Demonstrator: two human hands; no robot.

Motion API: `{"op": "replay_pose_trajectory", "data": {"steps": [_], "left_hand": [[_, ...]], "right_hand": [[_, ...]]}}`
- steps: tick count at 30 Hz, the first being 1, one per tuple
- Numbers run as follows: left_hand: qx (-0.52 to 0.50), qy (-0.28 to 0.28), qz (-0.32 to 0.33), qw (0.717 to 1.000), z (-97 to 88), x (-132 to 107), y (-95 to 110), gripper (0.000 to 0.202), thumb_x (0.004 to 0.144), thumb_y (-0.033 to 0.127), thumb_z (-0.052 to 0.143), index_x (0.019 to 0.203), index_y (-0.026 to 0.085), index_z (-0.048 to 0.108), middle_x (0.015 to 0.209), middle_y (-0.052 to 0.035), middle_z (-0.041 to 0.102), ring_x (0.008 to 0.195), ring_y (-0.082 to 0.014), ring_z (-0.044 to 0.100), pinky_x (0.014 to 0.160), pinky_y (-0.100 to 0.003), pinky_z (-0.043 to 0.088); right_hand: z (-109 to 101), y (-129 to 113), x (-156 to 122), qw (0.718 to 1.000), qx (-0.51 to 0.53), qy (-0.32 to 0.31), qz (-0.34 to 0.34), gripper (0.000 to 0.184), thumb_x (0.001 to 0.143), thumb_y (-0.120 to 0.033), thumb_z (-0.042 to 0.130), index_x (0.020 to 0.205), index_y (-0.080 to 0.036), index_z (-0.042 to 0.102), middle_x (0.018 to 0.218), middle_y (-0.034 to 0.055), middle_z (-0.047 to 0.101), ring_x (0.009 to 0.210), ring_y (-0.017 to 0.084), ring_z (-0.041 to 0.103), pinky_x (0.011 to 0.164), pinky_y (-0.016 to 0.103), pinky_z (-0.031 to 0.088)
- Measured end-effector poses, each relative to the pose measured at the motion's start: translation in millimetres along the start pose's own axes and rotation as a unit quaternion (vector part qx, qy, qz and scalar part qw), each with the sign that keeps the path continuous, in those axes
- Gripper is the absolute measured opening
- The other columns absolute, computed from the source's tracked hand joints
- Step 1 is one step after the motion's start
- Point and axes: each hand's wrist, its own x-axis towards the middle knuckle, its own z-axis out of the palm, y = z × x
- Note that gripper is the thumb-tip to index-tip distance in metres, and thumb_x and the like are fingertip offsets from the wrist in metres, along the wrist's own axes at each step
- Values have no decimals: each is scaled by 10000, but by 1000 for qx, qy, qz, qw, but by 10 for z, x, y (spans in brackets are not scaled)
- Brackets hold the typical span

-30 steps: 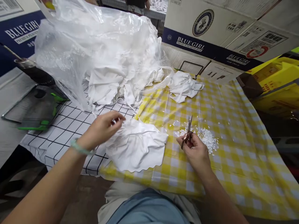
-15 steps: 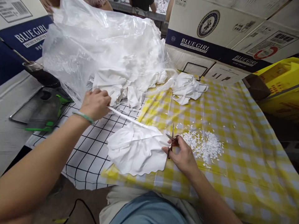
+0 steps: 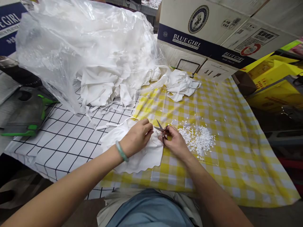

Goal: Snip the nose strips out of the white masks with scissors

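A white fabric piece (image 3: 142,160) with a scalloped edge and a narrow strap lies flat before me, partly covered by my left hand (image 3: 138,135). That hand is closed in a pinch at the cloth's upper right edge; what exactly sits between the fingertips is hidden. Small scissors (image 3: 162,128) are in my right hand (image 3: 175,142), blades parted and pointing up and left, close to my left fingertips. The right thumb and finger also touch the cloth's right edge. Just right of this hand is a pile of small white clippings (image 3: 200,138).
Behind the cloth a large clear plastic bag (image 3: 94,41) spills white fabric pieces (image 3: 101,83). Another crumpled white piece (image 3: 181,85) lies beside it. A cardboard box (image 3: 189,37) stands at the back right, yellow bags (image 3: 274,75) further right. A grey-green device (image 3: 26,107) sits left.
My left hand has let go of the strap's far end and come right to the cloth's edge near the scissors. The strap now lies slack. The view has shifted rightward.
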Motion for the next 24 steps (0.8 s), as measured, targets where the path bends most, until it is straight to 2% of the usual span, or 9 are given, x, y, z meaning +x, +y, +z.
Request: {"op": "replay_pose_trajectory", "data": {"steps": [2, 4, 6, 8, 10, 13, 15, 18, 24], "left_hand": [[-77, -7, -27, 997, -110, -145, 84, 155, 932, 179, 469, 810, 164, 564, 842, -51, 558, 752, -161, 541, 679, -281, 457], [-257, -97, -102, 956, -201, -293, 176, 107, 907, 248, 548, 836, 171, 562, 819, -21, 553, 697, -136, 523, 630, -258, 435], [-476, -200, -190, 835, -227, -375, 254, 170, 848, 314, 653, 916, 174, 583, 873, -24, 589, 719, -133, 555, 655, -261, 461], [-612, -219, -250, 718, -195, -383, 303, 275, 817, 362, 701, 990, 169, 608, 961, -50, 617, 780, -141, 588, 714, -272, 485], [-647, -164, -289, 686, -151, -356, 323, 292, 823, 400, 704, 960, 149, 645, 903, -44, 610, 718, -109, 549, 655, -227, 449], [-584, -105, -309, 744, -158, -339, 326, 301, 836, 438, 701, 914, 147, 682, 665, 31, 478, 545, -60, 349, 480, -182, 261], [-528, -108, -301, 787, -222, -363, 333, 324, 856, 477, 671, 931, 163, 697, 584, 61, 376, 512, -62, 265, 453, -192, 189], [-453, -128, -260, 843, -342, -426, 367, 332, 900, 487, 602, 945, 178, 715, 625, 31, 474, 563, -87, 376, 498, -199, 302], [-276, -53, -151, 948, -421, -541, 357, 265, 958, 392, 508, 862, 205, 669, 773, -25, 636, 718, -162, 582, 653, -262, 481]], "right_hand": [[-34, -22, -7, 999, 29, 20, -18, 152, 769, -280, 676, 817, -230, 541, 880, 13, 600, 874, 198, 588, 854, 360, 476], [-69, -80, -21, 995, 85, 42, -41, 162, 773, -265, 677, 850, -234, 537, 870, 3, 582, 857, 185, 578, 844, 343, 474], [-96, -168, -28, 986, 145, 33, -68, 172, 784, -248, 682, 875, -239, 538, 868, -4, 575, 864, 177, 576, 842, 328, 472], [-115, -261, -23, 979, 185, 3, -90, 160, 799, -225, 678, 886, -241, 545, 871, -6, 570, 870, 172, 574, 839, 322, 469], [-134, -327, -13, 973, 206, -21, -99, 152, 802, -212, 676, 887, -240, 553, 871, -6, 566, 869, 169, 571, 834, 321, 467], [-174, -358, -8, 969, 228, -36, -88, 168, 787, -223, 701, 873, -236, 558, 864, -5, 573, 863, 167, 572, 822, 321, 469], [-210, -360, -10, 966, 244, -46, -67, 189, 770, -252, 735, 856, -232, 569, 846, -6, 583, 826, 158, 568, 793, 313, 470], [-261, -396, 6, 957, 280, -64, -36, 227, 754, -312, 775, 840, -229, 582, 826, -7, 589, 772, 145, 564, 735, 295, 477], [-308, -482, 178, 966, 245, -50, -69, 206, 783, -301, 746, 910, -245, 593, 991, 14, 675, 984, 177, 630, 912, 337, 481]]}}
